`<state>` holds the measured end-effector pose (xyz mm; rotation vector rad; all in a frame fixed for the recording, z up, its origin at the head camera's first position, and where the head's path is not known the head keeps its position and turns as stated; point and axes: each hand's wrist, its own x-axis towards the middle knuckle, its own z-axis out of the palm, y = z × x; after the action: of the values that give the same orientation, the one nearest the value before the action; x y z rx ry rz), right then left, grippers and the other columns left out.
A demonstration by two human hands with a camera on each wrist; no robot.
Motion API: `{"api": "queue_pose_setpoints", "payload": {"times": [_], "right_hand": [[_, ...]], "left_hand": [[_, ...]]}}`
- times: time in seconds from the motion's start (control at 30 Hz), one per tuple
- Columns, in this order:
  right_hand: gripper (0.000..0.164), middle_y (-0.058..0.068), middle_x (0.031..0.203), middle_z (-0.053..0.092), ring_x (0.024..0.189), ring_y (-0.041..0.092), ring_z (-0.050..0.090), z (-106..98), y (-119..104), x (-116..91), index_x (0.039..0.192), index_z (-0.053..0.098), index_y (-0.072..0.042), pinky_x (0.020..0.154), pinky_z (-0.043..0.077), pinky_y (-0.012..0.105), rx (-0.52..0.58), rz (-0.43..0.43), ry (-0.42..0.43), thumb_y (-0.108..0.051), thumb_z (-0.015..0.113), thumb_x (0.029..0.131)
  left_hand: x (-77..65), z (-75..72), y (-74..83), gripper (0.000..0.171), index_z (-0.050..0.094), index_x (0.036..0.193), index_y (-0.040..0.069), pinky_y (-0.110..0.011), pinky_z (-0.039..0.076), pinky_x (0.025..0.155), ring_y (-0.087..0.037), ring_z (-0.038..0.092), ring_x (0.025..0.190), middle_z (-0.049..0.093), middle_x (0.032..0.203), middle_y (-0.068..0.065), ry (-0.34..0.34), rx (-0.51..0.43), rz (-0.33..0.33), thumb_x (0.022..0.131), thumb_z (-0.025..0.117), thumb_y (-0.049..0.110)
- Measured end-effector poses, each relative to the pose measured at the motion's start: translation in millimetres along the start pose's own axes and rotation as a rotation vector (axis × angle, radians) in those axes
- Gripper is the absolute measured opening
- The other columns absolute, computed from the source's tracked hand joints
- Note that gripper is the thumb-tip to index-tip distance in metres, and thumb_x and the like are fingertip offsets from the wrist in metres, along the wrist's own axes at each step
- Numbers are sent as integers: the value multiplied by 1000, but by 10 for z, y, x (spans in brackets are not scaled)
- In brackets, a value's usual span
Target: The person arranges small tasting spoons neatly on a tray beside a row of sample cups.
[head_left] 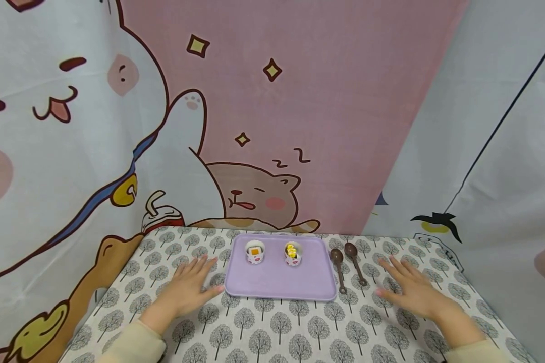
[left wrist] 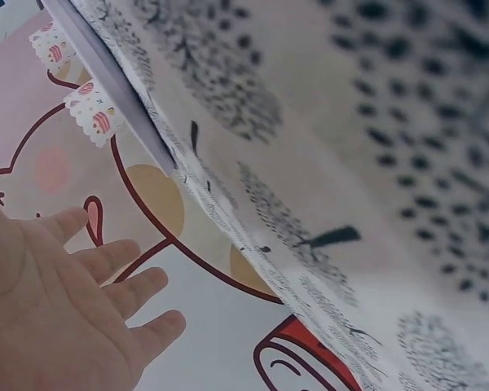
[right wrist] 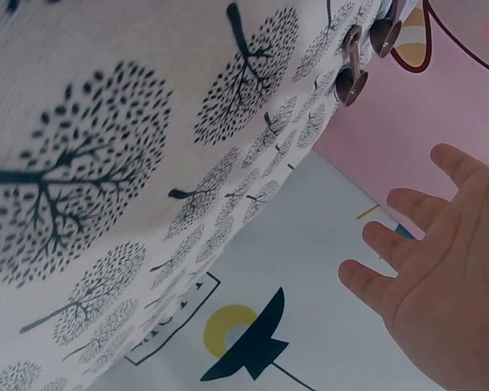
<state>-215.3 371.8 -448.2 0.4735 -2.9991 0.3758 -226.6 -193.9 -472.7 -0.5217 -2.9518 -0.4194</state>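
My left hand [head_left: 188, 288] is spread beside the left edge of a lilac tray [head_left: 277, 283], holding nothing. On the tray stand two small white paper cups with a pink print. An orange square piece lies in the left cup [head_left: 255, 258], and yellow bits sit in the right cup [head_left: 293, 260]. Two brown spoons lie right of the tray, a nearer spoon [head_left: 337, 258] and a farther spoon [head_left: 351, 251], bowls pointing away. To the right of them my right hand [head_left: 413, 292] has its fingers extended and grips nothing. Both wrist views show bare palms.
A white tablecloth [head_left: 281, 327] with grey tree prints covers the table. Behind the table's far edge hangs a pink and white cartoon curtain [head_left: 336, 126]. Tablecloth lies between the tray and the near side, and around both hands.
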Motion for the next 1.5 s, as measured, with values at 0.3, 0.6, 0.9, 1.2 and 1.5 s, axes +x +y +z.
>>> {"api": "queue_pose_setpoints", "payload": {"times": [0.3,0.6,0.9,1.2,1.5], "right_hand": [[81,29,159,24,139,63,17,44,-62,43,159,29,-19,102,12,84,-10,-16,-3,-56,60,94],[81,25,160,25,140,61,21,89,-160,91,157,35,-16,101,18,83,-11,-19,-11,-60,59,93],[81,26,159,27,141,59,20,146,-289,166,154,39,-10,105,15,81,40,-45,3,-58,61,93],[83,22,159,30,142,57,21,207,-389,243,154,39,-10,104,16,82,50,-34,-5,-61,61,91],[85,21,160,29,143,56,19,251,-500,345,155,39,-12,105,18,81,78,-36,-41,-64,60,90]], "left_hand": [[61,-21,68,86,33,157,12,-66,12,117,-48,27,145,27,160,-20,-38,-20,-17,96,38,71],[100,-20,124,88,33,157,11,-66,11,118,-47,26,145,28,160,-19,-69,-47,-37,95,36,73],[150,-50,185,88,34,156,10,-66,14,117,-48,26,145,29,160,-20,-81,-55,-35,95,37,73],[181,-31,197,88,40,153,7,-66,17,117,-47,30,143,36,157,-20,-80,-48,-31,93,44,72],[286,-37,260,83,41,153,7,-65,18,117,-45,29,145,36,157,-20,-129,-127,-74,94,53,65]]}}
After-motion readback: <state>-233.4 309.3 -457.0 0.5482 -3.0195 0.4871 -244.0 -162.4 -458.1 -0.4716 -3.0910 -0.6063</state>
